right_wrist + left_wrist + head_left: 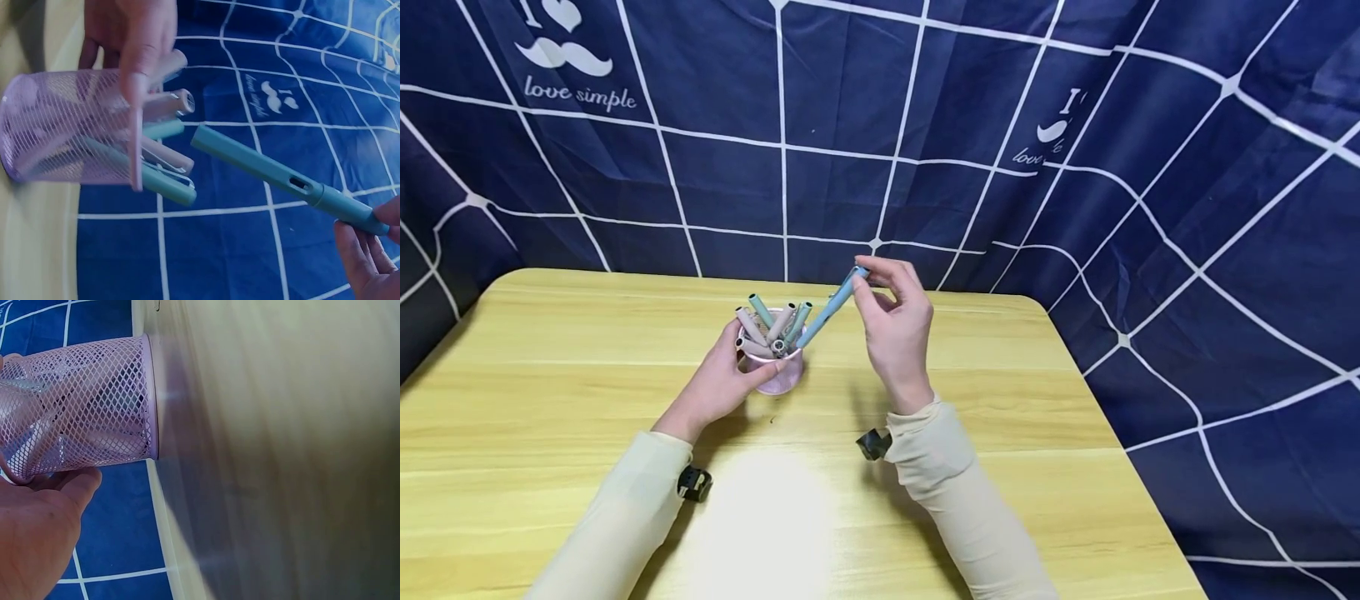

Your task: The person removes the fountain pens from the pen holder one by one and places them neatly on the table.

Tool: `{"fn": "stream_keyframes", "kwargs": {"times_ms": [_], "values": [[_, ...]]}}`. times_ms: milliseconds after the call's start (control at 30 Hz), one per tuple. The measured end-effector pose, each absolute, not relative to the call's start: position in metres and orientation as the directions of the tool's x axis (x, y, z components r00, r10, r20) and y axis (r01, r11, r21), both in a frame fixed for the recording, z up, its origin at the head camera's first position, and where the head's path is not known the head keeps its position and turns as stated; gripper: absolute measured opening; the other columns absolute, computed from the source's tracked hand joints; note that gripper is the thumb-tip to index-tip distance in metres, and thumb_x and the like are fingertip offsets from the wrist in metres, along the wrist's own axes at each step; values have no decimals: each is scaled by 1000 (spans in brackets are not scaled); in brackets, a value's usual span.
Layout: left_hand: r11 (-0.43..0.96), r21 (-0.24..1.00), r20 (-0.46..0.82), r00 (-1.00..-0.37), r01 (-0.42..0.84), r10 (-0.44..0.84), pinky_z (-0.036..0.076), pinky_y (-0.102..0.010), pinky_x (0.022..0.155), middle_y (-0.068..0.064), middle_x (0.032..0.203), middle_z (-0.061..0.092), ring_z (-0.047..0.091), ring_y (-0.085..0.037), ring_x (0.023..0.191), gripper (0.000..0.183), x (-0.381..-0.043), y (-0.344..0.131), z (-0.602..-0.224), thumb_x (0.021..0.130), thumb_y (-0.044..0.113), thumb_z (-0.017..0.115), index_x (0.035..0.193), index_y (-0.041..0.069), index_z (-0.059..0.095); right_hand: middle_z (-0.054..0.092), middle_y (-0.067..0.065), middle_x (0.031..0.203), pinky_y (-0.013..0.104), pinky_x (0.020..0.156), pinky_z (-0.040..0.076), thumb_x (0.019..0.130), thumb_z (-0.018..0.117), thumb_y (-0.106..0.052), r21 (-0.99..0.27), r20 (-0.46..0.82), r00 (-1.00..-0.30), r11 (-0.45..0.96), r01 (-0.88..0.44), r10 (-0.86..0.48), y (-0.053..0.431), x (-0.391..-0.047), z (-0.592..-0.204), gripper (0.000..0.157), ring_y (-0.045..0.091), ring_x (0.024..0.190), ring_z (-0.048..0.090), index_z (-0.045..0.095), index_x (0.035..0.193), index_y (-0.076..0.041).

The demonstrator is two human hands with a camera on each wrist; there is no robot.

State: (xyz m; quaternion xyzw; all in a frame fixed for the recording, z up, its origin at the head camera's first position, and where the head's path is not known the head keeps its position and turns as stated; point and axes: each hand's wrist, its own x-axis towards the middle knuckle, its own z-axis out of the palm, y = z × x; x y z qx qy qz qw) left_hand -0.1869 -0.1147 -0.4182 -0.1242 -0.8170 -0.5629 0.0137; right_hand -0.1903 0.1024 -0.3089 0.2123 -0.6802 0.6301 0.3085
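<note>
A pink mesh pen holder [778,381] stands on the table, its base against the wood in the left wrist view [153,400]. My left hand [718,383] grips it near the rim, thumb on the near side and fingers behind. Several pens lean inside, including pale pinkish-grey pens [169,103] and green ones [169,184] with clips. My right hand [901,329] pinches one end of a blue pen [831,307] between thumb and fingertips. That pen slants down toward the holder; in the right wrist view its lower end [203,137] is just outside the mouth, close to the other pens.
The light wooden table [1000,483] has its back edge close behind the holder. Dark blue cloth [722,183] with white grid lines hangs at the back and right. A black band device [694,483] sits on the left wrist, another [874,444] on the right.
</note>
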Motion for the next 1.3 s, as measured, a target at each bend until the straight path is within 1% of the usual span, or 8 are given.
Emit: {"fn": "stream_keyframes", "kwargs": {"times_ms": [167,267,467,633,900,1067,1167,1300], "values": [[365,906,156,-971,214,184,30,-51,109,-26,140,41,40,-38,131,83,-187,-114,-417,88,23,76,147,-2,24,59,11,101,36,76,56,88,68,7,-740,671,-740,110,-664,42,123,-190,-302,22,23,90,64,71,110,4],[392,894,153,-971,216,185,30,-52,109,-26,141,40,40,-39,131,85,-187,-115,-416,88,27,75,148,-1,21,59,11,100,34,76,55,89,67,6,-765,634,-773,141,-629,-13,135,-192,-302,21,22,92,64,70,109,4],[414,882,154,-968,225,200,28,-54,109,-26,140,40,40,-40,131,84,-186,-116,-414,90,30,73,147,-1,19,60,11,97,28,76,53,87,67,5,-869,443,-891,195,-454,-102,147,-196,-313,19,17,90,64,70,106,6],[394,892,147,-966,222,211,30,-54,108,-27,138,42,44,-40,127,84,-186,-114,-418,91,26,72,148,-2,17,67,12,94,31,76,54,86,67,5,-908,309,-938,243,-340,-159,145,-200,-327,19,18,86,64,70,105,6],[343,911,162,-963,230,216,29,-54,108,-24,141,39,41,-39,131,83,-186,-114,-421,91,28,72,148,1,19,68,12,88,34,73,56,88,65,5,-934,153,-958,283,-220,-241,134,-203,-345,17,19,78,64,70,104,6],[330,911,171,-956,246,240,23,-54,111,-27,145,31,34,-39,135,84,-185,-115,-422,93,25,70,150,0,12,67,12,86,39,73,57,88,64,6,-940,58,-955,307,-150,-290,126,-209,-366,16,19,75,62,69,103,7],[330,905,191,-950,268,248,20,-54,112,-27,146,27,29,-38,137,82,-186,-115,-423,94,23,68,149,-1,12,65,12,85,43,74,56,88,63,6,-937,-5,-947,333,-108,-320,122,-213,-380,17,21,75,62,69,105,8],[334,899,200,-945,283,260,19,-54,112,-27,145,27,28,-37,137,81,-186,-115,-423,95,24,68,148,-2,13,64,12,85,39,73,57,89,62,6,-929,-90,-932,368,-49,-352,119,-217,-395,19,20,73,63,67,107,10]]}}
